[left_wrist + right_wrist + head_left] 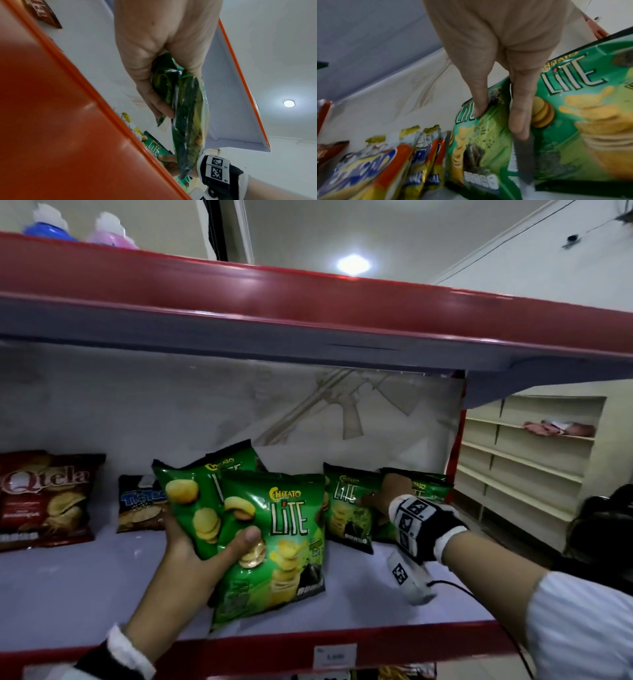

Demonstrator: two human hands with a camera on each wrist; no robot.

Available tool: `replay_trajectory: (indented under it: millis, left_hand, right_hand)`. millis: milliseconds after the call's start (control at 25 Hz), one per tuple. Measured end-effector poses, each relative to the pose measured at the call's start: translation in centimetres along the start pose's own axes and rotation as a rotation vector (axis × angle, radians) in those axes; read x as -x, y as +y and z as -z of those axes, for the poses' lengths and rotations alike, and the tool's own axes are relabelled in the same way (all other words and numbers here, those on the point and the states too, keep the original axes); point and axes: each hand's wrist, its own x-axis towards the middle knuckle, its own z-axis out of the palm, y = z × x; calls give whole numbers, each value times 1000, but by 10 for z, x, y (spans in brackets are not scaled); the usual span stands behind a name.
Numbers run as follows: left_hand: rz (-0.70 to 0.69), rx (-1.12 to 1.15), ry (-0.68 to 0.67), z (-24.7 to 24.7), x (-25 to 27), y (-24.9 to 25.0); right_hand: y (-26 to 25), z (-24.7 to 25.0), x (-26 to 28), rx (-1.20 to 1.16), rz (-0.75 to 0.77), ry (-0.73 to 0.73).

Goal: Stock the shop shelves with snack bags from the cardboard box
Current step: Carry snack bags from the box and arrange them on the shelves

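Observation:
My left hand (209, 542) grips a bunch of green Chitato Lite bags (281, 525) over the white shelf (102, 594), thumb on the front bag. In the left wrist view the left hand (164, 94) closes round the bags' edges (187, 121). Two more green bags (346, 508) stand at the shelf's back right. My right hand (376, 498) reaches to them. In the right wrist view the right hand (498, 115) has its thumb lying on one standing bag (476, 148) and straight fingers along the gap beside the nearer bag (582, 108). The cardboard box is out of view.
A dark red Qtela bag (44, 498) and a small blue-lettered bag (140, 505) stand at the left. Several orange and blue bags (376, 162) show in the right wrist view. The red-edged upper shelf (308, 313) hangs close overhead. Cream shelving (527, 460) stands at the far right.

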Motion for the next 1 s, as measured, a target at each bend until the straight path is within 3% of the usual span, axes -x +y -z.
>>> replay_trajectory:
  millis: [120,160,240,320,400,480,600,720,920,1000]
  left_hand:
    - [16,6,-43,-23,-3,10]
    - [13,12,-47,-32,-5,14]
    - [-17,22,-22,-49,-11,18]
    - [-7,52,-1,-69,-21,22]
    - [19,77,-13,-90,-31,28]
    - [32,100,-29,-110,-41,30]
    - [67,89,-117,-137,-46,27]
    - [141,10,-115,-156,-51,9]
    - [400,-173,-216,-176,-60,-27]
    - [511,-409,-278,-184,-64,-32]
  right_hand:
    - [3,7,5,187,8,25]
    - [3,15,10,151,30,35]
    - [6,36,21,-246,130,-73]
    - [12,59,42,-774,294,-340]
    - [23,77,58,-949,426,-503]
    - [36,85,65,-847,459,-469]
    - [59,93,56,-745,354,-383]
    - [88,95,39,-684,236,-320]
    - [126,81,15,-508,115,-364]
    - [131,75,10,-489,71,-384]
